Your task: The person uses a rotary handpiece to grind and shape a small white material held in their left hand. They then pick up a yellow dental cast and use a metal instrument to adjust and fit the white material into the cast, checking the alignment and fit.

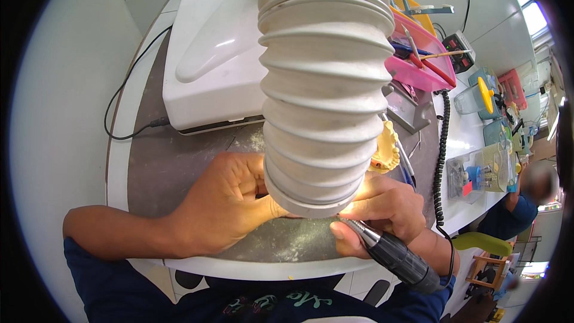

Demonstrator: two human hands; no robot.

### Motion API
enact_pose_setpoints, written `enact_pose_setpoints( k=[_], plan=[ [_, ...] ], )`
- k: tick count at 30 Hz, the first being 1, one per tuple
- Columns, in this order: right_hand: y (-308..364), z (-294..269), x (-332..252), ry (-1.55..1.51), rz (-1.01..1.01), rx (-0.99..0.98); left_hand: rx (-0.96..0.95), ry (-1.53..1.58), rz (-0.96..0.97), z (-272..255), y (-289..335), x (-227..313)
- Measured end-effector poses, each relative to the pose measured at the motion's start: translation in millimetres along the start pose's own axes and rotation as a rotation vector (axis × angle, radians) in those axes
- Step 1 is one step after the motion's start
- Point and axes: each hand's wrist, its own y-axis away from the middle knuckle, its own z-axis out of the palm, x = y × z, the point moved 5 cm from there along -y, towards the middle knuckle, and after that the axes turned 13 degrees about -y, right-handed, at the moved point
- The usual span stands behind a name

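Black handpiece [404, 261] — between right thumb [348, 240] and fingers [388, 206].

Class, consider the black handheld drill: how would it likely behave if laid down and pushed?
The drill would probably roll, as it looks round. It seems stiff, with a metal-looking nose. Its coiled black cord might tug it back.

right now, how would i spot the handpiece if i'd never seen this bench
Find the wide ribbed hose in the middle of the view. Just below and right of its mouth, the right hand holds the handpiece, pointing up and left. Its thick black body and silver nose set it apart from the slim tools in the pink tray.
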Motion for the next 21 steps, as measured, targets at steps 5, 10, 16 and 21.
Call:
enact_pose_setpoints(
  k=[5, 10, 16, 21],
  plan=[
    [2, -6, 2, 0.037, -0.017, 0.052, 0.042, 0.045, -0.057, -2, 0, 6],
    [-3, -5, 6, -0.032, 0.007, 0.149, 0.063, 0.036, 0.003, -3, 0, 3],
    [2, 1, 13, -0.057, -0.008, 0.195, 0.048, -0.099, 0.003, 0, -2, 5],
    [3, -1, 11, -0.067, 0.015, 0.206, 0.058, -0.141, 0.0, -1, -2, 5]
  ],
)
